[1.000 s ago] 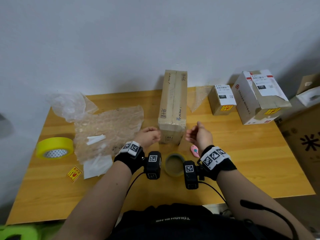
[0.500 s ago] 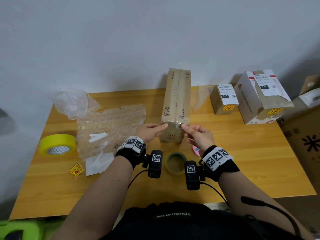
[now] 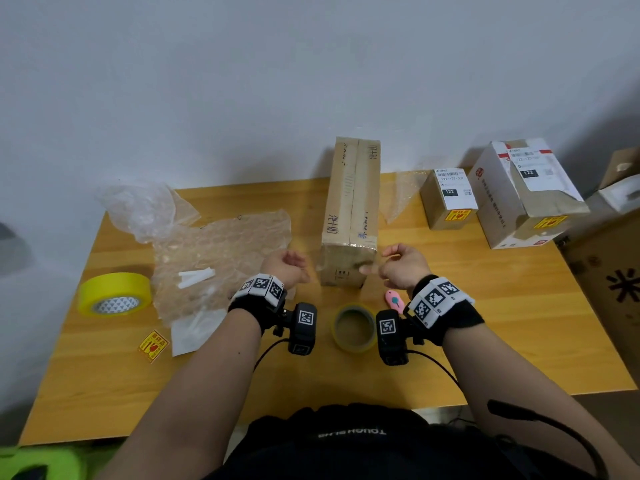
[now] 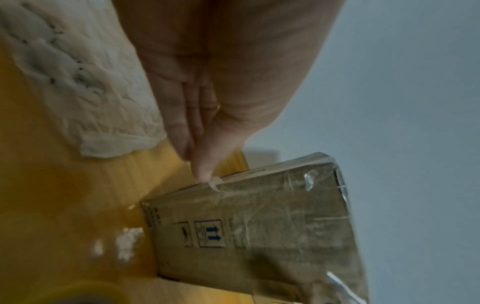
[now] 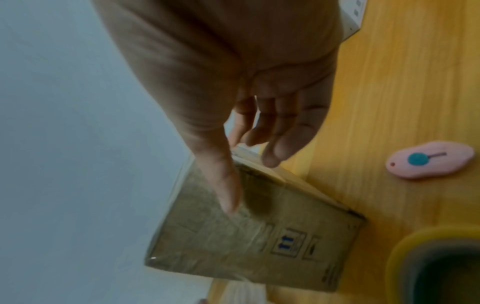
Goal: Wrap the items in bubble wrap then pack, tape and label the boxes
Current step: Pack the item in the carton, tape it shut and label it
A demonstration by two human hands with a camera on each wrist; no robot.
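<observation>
A long brown cardboard box (image 3: pixel 351 209) (image 4: pixel 259 222) (image 5: pixel 246 236) lies on the wooden table (image 3: pixel 485 323), sealed with clear tape over its top seam and near end. My left hand (image 3: pixel 298 271) (image 4: pixel 196 162) is at the box's near left corner, fingers straight and together, thumb tip touching the tape end on the edge. My right hand (image 3: pixel 379 263) (image 5: pixel 249 181) is at the near right corner, its thumb pressing the taped end face and its fingers resting loosely on the right side. Neither hand holds anything.
A tape roll (image 3: pixel 354 327) (image 5: pixel 439 265) and a pink cutter (image 3: pixel 393 301) (image 5: pixel 431 159) lie just before the box. Bubble wrap (image 3: pixel 221 251), a yellow tape roll (image 3: pixel 114 294) and a fragile sticker (image 3: pixel 153 345) are at the left. Two labelled boxes (image 3: pixel 449 199) (image 3: pixel 526 195) stand back right.
Half a second ago both hands' fingertips met on the box's near top edge. They have since slid apart and down onto the near corners. The box has not moved.
</observation>
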